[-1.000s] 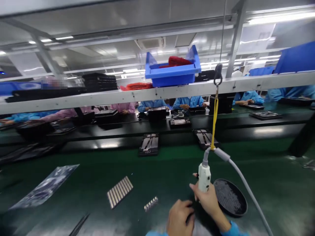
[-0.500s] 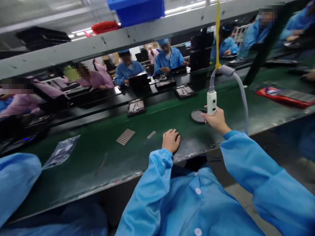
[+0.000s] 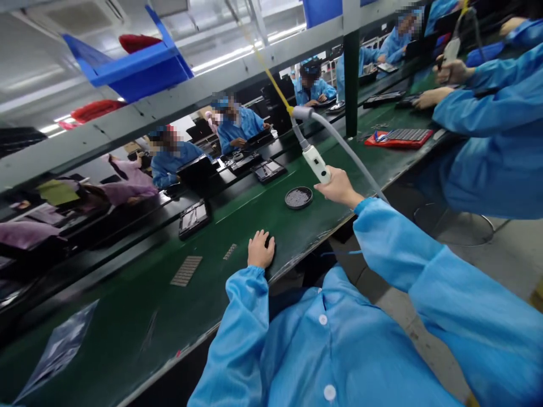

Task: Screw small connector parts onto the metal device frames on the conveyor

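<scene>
My right hand [image 3: 339,186] is wrapped around the lower part of a white electric screwdriver [image 3: 316,163], which hangs on a yellow cord [image 3: 278,85] with a grey cable [image 3: 348,144]. Its tip is hidden from me. Just left of that hand, a round dark dish [image 3: 298,198] of small grey pieces, too small to make out, sits on the green bench. My left hand [image 3: 261,249] lies on the bench near its front edge, fingers spread, and appears to hold nothing. Beside it is a short strip of small metal parts [image 3: 229,251]; farther left lies a larger ribbed metal sheet [image 3: 185,271].
A clear plastic bag [image 3: 63,339] and thin tweezers-like pieces [image 3: 149,330] lie on the bench at left. A red tray [image 3: 399,137] is at right, near a co-worker's sleeve [image 3: 479,124]. Open dark cases [image 3: 193,219] line the far side. Overhead runs a grey beam [image 3: 203,85].
My view has swung to the right, so the bench and things shift left. The screwdriver in my right hand is now tilted, and the dish is fully uncovered. My left hand stays on the bench.
</scene>
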The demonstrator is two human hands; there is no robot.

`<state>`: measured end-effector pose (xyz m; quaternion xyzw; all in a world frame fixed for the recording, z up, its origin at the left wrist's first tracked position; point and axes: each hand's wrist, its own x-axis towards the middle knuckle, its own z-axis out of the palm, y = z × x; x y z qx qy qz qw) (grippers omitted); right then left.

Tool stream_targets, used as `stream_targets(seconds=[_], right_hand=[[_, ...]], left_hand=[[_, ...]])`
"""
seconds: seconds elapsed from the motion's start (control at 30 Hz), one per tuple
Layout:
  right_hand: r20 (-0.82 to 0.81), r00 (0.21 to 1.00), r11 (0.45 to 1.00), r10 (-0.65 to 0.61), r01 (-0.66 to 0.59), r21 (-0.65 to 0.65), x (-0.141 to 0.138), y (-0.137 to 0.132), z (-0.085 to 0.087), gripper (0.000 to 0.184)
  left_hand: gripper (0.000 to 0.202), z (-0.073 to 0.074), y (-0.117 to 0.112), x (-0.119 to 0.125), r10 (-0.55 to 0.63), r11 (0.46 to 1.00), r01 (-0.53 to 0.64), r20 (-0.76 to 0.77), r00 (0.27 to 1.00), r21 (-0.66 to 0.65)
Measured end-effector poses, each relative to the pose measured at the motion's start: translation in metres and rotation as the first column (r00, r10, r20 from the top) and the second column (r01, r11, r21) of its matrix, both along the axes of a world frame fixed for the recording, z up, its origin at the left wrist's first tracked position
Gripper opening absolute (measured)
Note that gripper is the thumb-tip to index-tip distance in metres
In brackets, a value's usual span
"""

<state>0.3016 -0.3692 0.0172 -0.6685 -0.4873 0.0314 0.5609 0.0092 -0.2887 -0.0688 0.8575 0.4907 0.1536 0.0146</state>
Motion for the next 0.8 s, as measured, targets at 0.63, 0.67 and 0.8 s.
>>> stream_targets(seconds=[0.63,0.67,0.8], right_hand=[[-0.235,0.969,0.997,0.076,-0.07,0.034,-0.045,0.067,-0.018,0.032],[-0.259,0.961,0.995,0.096,-0.088,0.04,-0.055,0.073,-0.018,0.035],[-0.311,0.916,0.967,0.253,-0.245,0.066,-0.105,0.093,-0.016,0.046]], left_hand=[[0.038,0.005,-0.024,0.004,0.034,0.999,-0.031,0.057,0.998,-0.044],[0.037,0.005,-0.025,0.004,0.037,0.998,-0.034,0.068,0.997,-0.049],[0.038,0.004,-0.028,0.004,0.037,0.998,-0.032,0.097,0.995,-0.057]])
